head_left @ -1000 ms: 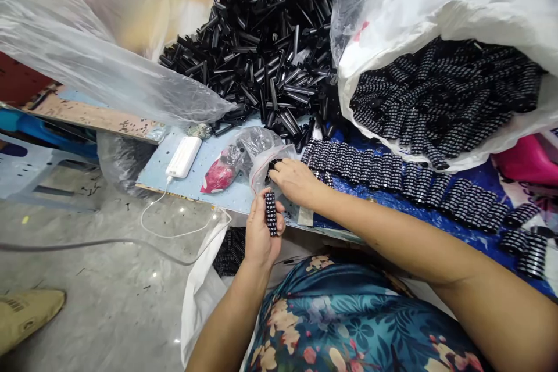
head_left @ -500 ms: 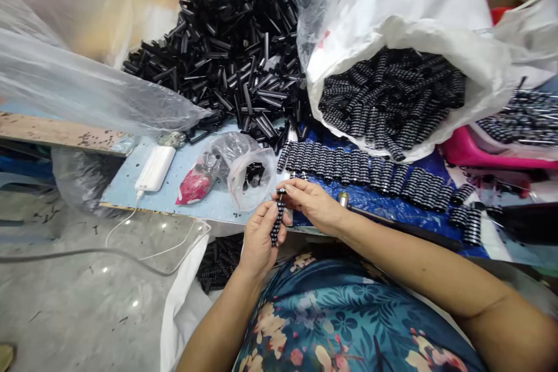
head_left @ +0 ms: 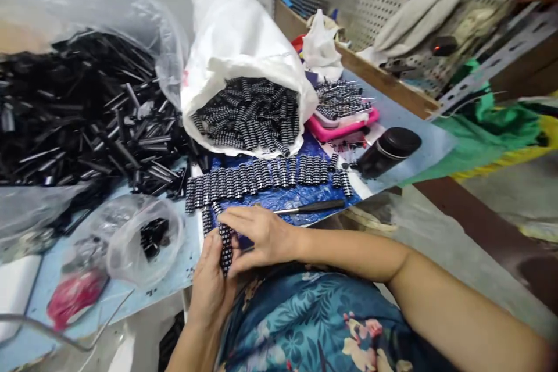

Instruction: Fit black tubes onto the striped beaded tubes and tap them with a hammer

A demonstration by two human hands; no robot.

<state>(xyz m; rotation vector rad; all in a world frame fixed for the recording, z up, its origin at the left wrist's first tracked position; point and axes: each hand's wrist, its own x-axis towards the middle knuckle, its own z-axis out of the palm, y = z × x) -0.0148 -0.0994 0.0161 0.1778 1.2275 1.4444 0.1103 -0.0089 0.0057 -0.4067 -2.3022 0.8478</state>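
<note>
At the near edge of the tabletop [head_left: 405, 154], both hands meet on one black numbered roller [head_left: 225, 249], a short cylinder ringed with white digits. The left hand [head_left: 209, 288] closes around its lower part from the left side, fingers wrapped against it, so the roller stands roughly upright just past the table's edge, above the person's lap. The right hand [head_left: 261, 238] comes in from the right, its fingers curled and pressing on the roller's upper part.

Just behind the hands, a row of the same rollers [head_left: 265, 177] lies side by side on a blue sheet [head_left: 288, 197], with a thin dark-handled tool [head_left: 311, 207] lying along the near side of that row. Behind the row, a white sack [head_left: 235, 40] gapes open, full of rollers. Toward the left edge, a heap of black tubes [head_left: 82, 122] spills out, and a small clear bag [head_left: 143, 241] with a few black pieces sits near the left hand. A black jar [head_left: 387, 150] stands toward the right edge.
</note>
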